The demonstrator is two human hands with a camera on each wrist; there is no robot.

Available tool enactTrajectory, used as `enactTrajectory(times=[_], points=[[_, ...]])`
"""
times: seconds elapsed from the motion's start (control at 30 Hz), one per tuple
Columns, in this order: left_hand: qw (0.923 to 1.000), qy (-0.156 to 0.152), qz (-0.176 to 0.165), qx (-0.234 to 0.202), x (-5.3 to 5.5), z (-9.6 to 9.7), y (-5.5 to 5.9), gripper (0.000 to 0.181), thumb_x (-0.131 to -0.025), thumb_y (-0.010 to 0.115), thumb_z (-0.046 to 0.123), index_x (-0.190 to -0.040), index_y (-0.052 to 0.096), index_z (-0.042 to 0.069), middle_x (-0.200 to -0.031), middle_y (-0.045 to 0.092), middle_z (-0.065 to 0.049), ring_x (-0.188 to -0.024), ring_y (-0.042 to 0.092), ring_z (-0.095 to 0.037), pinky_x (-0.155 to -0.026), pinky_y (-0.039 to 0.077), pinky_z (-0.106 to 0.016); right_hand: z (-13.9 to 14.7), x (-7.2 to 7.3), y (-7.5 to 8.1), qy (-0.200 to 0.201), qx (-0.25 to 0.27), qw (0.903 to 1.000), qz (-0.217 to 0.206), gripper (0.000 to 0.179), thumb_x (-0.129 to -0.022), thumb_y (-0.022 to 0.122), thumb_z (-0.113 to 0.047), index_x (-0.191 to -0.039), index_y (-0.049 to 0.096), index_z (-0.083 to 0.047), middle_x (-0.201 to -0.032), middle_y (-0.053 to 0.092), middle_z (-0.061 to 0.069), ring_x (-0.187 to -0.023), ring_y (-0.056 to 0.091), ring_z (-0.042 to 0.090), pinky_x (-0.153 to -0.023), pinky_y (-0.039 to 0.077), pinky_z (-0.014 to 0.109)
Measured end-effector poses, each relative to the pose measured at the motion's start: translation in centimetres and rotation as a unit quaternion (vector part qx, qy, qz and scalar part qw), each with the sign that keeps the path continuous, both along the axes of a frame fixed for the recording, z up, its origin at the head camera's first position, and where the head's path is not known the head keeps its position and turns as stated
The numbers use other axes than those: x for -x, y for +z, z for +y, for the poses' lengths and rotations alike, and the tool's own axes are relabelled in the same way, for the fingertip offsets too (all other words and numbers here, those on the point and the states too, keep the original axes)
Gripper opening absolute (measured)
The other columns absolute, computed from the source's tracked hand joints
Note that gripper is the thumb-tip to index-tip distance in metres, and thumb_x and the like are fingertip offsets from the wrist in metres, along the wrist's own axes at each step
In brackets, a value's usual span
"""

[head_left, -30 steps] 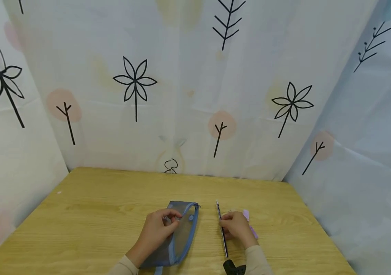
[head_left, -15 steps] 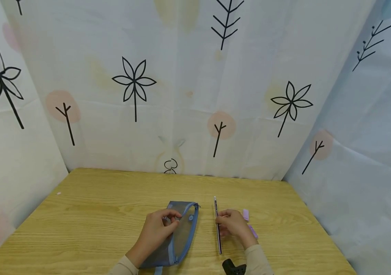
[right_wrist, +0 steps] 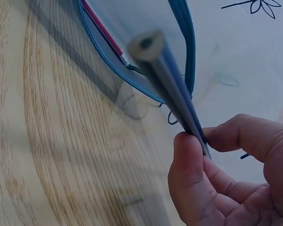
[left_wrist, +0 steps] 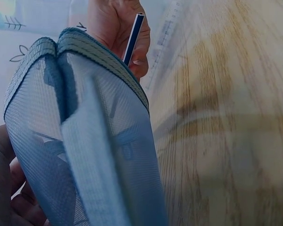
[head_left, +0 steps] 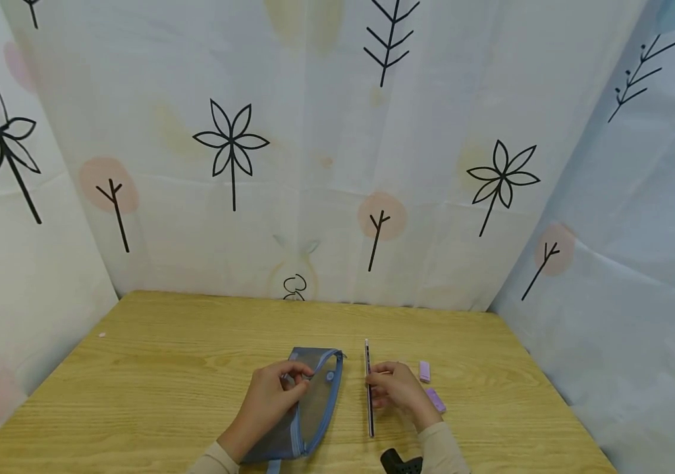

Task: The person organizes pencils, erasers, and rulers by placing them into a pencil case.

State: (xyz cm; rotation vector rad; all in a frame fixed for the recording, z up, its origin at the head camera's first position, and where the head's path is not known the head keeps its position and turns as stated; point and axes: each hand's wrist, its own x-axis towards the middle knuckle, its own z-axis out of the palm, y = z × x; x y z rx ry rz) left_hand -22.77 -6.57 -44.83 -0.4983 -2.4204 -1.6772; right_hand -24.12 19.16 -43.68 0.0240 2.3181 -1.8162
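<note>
One dark striped pencil (head_left: 370,418) was just to the right of the pouch, apart from it, pinched between the thumb and fingers of the right hand (head_left: 399,388). The single blue mesh pouch (head_left: 316,415) gaped along its zip, gripped by the left hand (head_left: 272,392), which covered part of it. A second, red pencil (right_wrist: 104,32) lay inside. Two purple erasers (head_left: 425,372) rested on the wooden surface (head_left: 183,368), the nearer one just beside the right wrist.

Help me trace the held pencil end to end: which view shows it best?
Head view: both ends of the pencil show. Left wrist shows one end only; right wrist shows it foreshortened, near end blurred.
</note>
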Motion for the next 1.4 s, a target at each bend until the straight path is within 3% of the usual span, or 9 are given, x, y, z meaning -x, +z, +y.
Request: enactTrajectory(times=[0.3, 1.0, 1.4], points=[[1.0, 0.0, -0.001, -0.002, -0.1, 0.0, 0.1, 0.014, -0.083, 0.067, 0.001, -0.096, 0.072, 0.005, -0.073, 0.062, 0.001, -0.043, 0.054, -0.007, -0.041, 0.05, -0.025, -0.4, 0.0, 0.5, 0.012, 0.019, 0.9995, -0.023, 0.041, -0.092, 0.061, -0.009, -0.124, 0.051, 0.014, -0.09, 0.064, 0.009, -0.067, 0.062, 0.01, -0.059, 0.058, 0.025], [1.0, 0.009, -0.003, 0.002, 0.0, 0.0, 0.0, 0.015, -0.084, 0.066, 0.0, -0.096, 0.072, 0.005, -0.073, 0.062, 0.001, -0.043, 0.054, -0.009, -0.041, 0.051, -0.026, -1.3, -0.4, 1.1, 0.099, 0.083, 0.9907, -0.042, 0.036, -0.094, 0.059, -0.009, -0.121, 0.047, 0.011, -0.097, 0.062, 0.01, -0.072, 0.062, 0.01, -0.06, 0.057, 0.022], [0.9999, 0.011, -0.007, 0.007, 0.1, 0.0, 0.0, 0.015, -0.084, 0.066, 0.001, -0.096, 0.072, 0.006, -0.074, 0.062, 0.002, -0.043, 0.054, -0.009, -0.041, 0.05, -0.026, -2.0, -0.7, 1.2, 0.125, 0.098, 0.9862, -0.045, 0.028, -0.092, 0.059, -0.007, -0.114, 0.053, 0.01, -0.09, 0.062, 0.006, -0.07, 0.062, 0.009, -0.06, 0.057, 0.021]])
